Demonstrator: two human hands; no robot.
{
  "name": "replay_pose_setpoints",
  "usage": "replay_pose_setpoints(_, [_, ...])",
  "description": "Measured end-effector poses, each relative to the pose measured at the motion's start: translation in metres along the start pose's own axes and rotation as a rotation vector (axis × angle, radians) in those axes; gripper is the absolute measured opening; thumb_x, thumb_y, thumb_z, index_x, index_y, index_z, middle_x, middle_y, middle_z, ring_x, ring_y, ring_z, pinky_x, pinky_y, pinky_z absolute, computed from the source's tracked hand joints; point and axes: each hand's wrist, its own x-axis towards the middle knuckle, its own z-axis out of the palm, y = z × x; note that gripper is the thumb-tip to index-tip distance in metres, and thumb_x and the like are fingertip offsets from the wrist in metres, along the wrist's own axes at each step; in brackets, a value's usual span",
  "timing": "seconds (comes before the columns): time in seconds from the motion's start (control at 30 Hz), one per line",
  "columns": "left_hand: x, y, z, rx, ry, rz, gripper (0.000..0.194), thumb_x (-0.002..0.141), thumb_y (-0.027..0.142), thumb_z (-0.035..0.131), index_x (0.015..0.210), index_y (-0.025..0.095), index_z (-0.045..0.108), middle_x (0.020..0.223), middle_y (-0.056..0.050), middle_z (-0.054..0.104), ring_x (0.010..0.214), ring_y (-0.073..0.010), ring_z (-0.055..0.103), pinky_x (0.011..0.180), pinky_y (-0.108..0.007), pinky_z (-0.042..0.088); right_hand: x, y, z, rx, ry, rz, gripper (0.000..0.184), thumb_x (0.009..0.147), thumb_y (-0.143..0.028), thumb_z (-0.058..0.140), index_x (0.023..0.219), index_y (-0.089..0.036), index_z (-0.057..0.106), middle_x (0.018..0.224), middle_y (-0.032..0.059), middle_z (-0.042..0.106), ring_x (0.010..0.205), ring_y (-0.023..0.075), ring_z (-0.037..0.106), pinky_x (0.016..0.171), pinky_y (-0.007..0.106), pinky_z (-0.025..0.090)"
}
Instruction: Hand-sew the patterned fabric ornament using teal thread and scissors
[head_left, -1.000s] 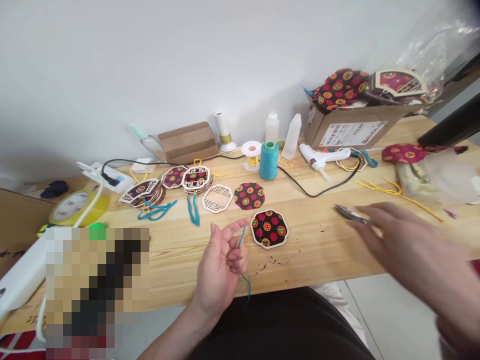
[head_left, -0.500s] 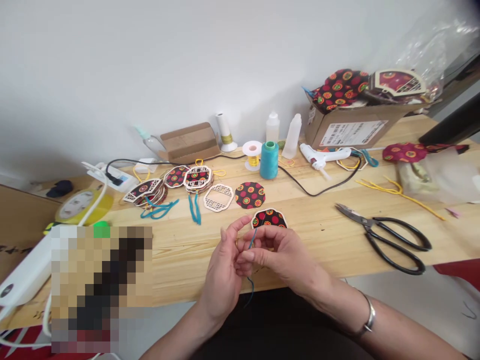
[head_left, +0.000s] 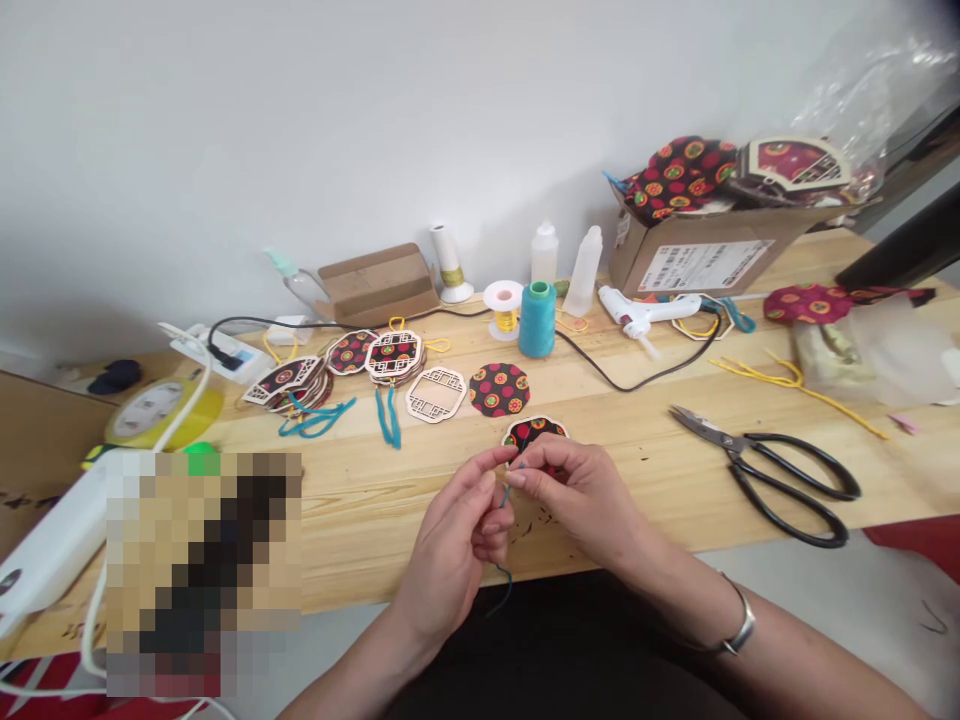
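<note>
My left hand and my right hand meet over the near edge of the wooden table. Both pinch a thin teal cord, whose loose end hangs down below my left hand. Just behind my fingers lies a fabric-covered wooden ornament, black with red and green circles, partly hidden by my right hand. Black scissors lie on the table to the right, apart from my hands.
Behind are a round fabric piece, a bare wooden lattice frame, a stack of finished ornaments with teal cords, a teal thread spool, a glue gun, glue bottles, a cardboard box and yellow cords.
My right hand left the scissors on the table and came to my left hand; both now pinch the teal cord, a little higher and closer to the ornament.
</note>
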Motion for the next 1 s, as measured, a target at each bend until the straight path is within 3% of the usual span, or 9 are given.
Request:
replay_pose_setpoints(0.2, [0.001, -0.001, -0.003, 0.076, -0.019, -0.022, 0.025, 0.083, 0.026, 0.059, 0.106, 0.017, 0.061, 0.056, 0.006, 0.039, 0.05, -0.0057, 0.026, 0.046, -0.019, 0.019, 0.0, -0.001, -0.003, -0.131, 0.011, -0.082, 0.022, 0.077, -0.02, 0.059, 0.056, -0.016, 0.053, 0.058, -0.0035, 0.047, 0.058, 0.0091, 0.043, 0.056, 0.022, 0.036])
replay_pose_setpoints(0.43, [0.002, -0.003, -0.006, 0.243, -0.04, 0.061, 0.018, 0.085, 0.029, 0.057, 0.094, 0.016, 0.064, 0.061, 0.001, 0.058, 0.042, -0.003, 0.031, 0.042, -0.02, 0.021, 0.0, -0.001, -0.004, -0.156, 0.005, -0.086, 0.025, 0.078, -0.021, 0.06, 0.055, -0.017, 0.05, 0.057, -0.0038, 0.046, 0.057, 0.0091, 0.042, 0.055, 0.022, 0.035])
replay_pose_setpoints(0.63, [0.003, -0.005, -0.009, 0.329, -0.027, 0.082, 0.017, 0.084, 0.029, 0.057, 0.08, 0.015, 0.065, 0.06, 0.001, 0.059, 0.041, -0.0027, 0.033, 0.041, -0.019, 0.022, -0.001, -0.002, -0.003, -0.167, -0.028, -0.068, 0.023, 0.078, -0.017, 0.059, 0.056, -0.016, 0.052, 0.059, -0.0033, 0.049, 0.059, 0.0093, 0.045, 0.056, 0.022, 0.037])
replay_pose_setpoints(0.77, [0.004, -0.005, -0.009, 0.283, -0.007, 0.095, 0.017, 0.082, 0.027, 0.06, 0.072, 0.015, 0.063, 0.057, 0.002, 0.058, 0.04, -0.002, 0.032, 0.041, -0.018, 0.021, 0.007, -0.008, -0.015, -0.186, 0.032, -0.108, 0.016, 0.079, -0.019, 0.06, 0.063, -0.016, 0.059, 0.061, -0.0027, 0.055, 0.059, 0.0098, 0.049, 0.057, 0.023, 0.039])
replay_pose_setpoints(0.87, [0.005, -0.004, -0.01, 0.181, 0.027, 0.095, 0.014, 0.08, 0.026, 0.063, 0.072, 0.014, 0.063, 0.057, 0.002, 0.058, 0.039, -0.0011, 0.03, 0.04, -0.018, 0.02, 0.018, -0.014, -0.032, -0.349, 0.117, -0.206, 0.014, 0.081, -0.02, 0.06, 0.068, -0.016, 0.061, 0.067, -0.001, 0.058, 0.061, 0.0102, 0.05, 0.059, 0.024, 0.04])
replay_pose_setpoints(0.93, [0.006, -0.004, -0.01, 0.113, 0.051, 0.092, 0.013, 0.079, 0.026, 0.064, 0.074, 0.014, 0.064, 0.057, 0.002, 0.057, 0.039, -0.0006, 0.028, 0.04, -0.017, 0.019, 0.023, -0.015, -0.04, -0.562, 0.031, -0.299, 0.013, 0.083, -0.017, 0.058, 0.071, -0.016, 0.064, 0.074, 0.0015, 0.059, 0.068, 0.0119, 0.052, 0.064, 0.025, 0.041])
replay_pose_setpoints(1.0, [0.006, -0.004, -0.011, 0.064, 0.069, 0.085, 0.013, 0.078, 0.025, 0.065, 0.075, 0.013, 0.065, 0.057, 0.002, 0.057, 0.04, -0.0003, 0.028, 0.04, -0.017, 0.018, 0.027, -0.014, -0.043, -0.794, -0.157, -0.401, 0.014, 0.084, -0.013, 0.055, 0.074, -0.016, 0.066, 0.077, 0.0036, 0.059, 0.074, 0.0143, 0.051, 0.067, 0.027, 0.04])
